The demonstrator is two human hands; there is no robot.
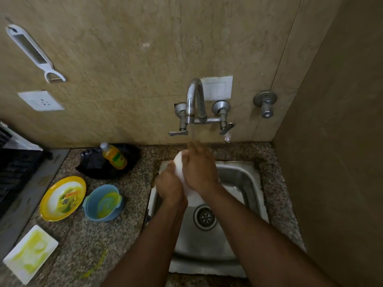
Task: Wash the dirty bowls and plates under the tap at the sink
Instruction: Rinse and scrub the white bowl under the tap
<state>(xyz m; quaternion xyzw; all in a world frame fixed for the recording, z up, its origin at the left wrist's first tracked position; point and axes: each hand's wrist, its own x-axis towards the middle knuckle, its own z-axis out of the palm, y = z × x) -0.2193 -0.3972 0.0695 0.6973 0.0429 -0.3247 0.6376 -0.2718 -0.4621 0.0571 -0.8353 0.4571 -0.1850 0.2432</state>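
Note:
A white dish (179, 165) stands on edge over the steel sink (240, 179), under water running from the tap (194, 100). My left hand (169, 186) grips its lower left rim. My right hand (200, 168) lies flat across its face with fingers up in the stream. Most of the dish is hidden by my hands. On the counter to the left stand a dirty yellow-rimmed plate (62, 198), a blue bowl (103, 203) with yellow residue, and a white rectangular plate (31, 253) smeared yellow-green.
An orange dish-soap bottle (114, 155) lies in a black tray (107, 162) behind the bowls. A black crate (14, 175) sits at far left. A peeler (35, 52) hangs on the tiled wall. A side wall (335, 162) closes the right.

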